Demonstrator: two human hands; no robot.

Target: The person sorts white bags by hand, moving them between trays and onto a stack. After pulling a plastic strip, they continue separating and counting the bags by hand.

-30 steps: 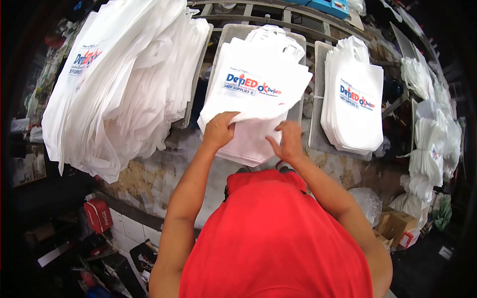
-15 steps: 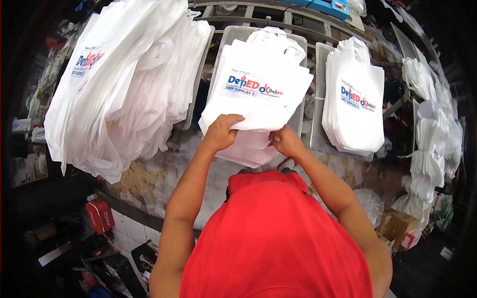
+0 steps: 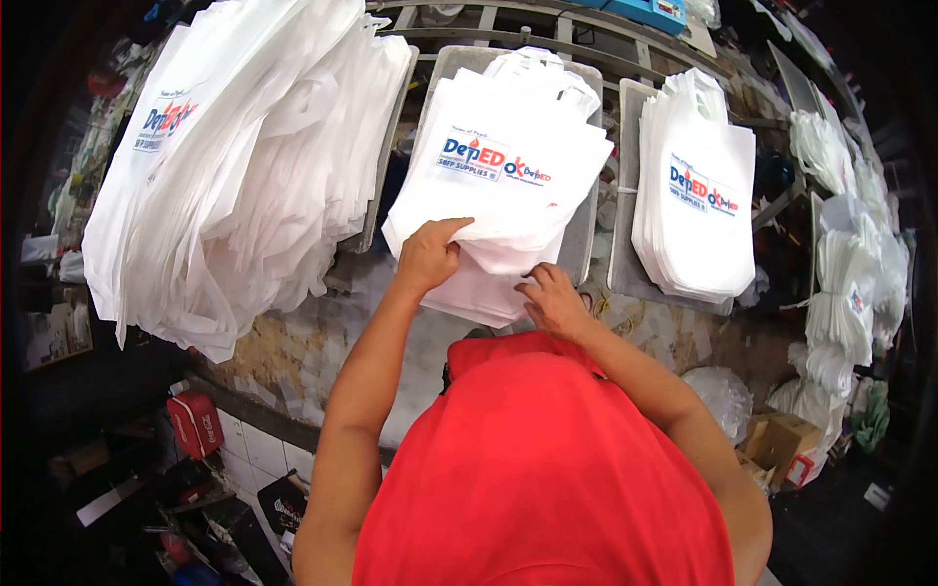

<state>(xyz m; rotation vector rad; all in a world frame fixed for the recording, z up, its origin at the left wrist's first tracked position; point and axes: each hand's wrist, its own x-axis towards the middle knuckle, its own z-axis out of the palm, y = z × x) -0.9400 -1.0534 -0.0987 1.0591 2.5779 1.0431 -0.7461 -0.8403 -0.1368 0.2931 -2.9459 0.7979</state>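
Observation:
A stack of white tote bags with blue and red "DepED" print lies on a grey board in front of me. My left hand is at the lower left edge of the top bag, pinching its fabric. The lower edge there is lifted and creased, and the bags underneath show below it. My right hand lies at the right side of those lower bags, its bent fingers apart and touching the fabric. Its palm side is hidden.
A large heap of white bags hangs to the left. Another printed stack rests on a grey board to the right. Tied bundles of bags hang at the far right, above a cardboard box. A red bag is at lower left.
My right hand has let go of the top bag's lower right edge and shifted slightly down onto the bags beneath. The top bag's lower edge has creased and shifted slightly left.

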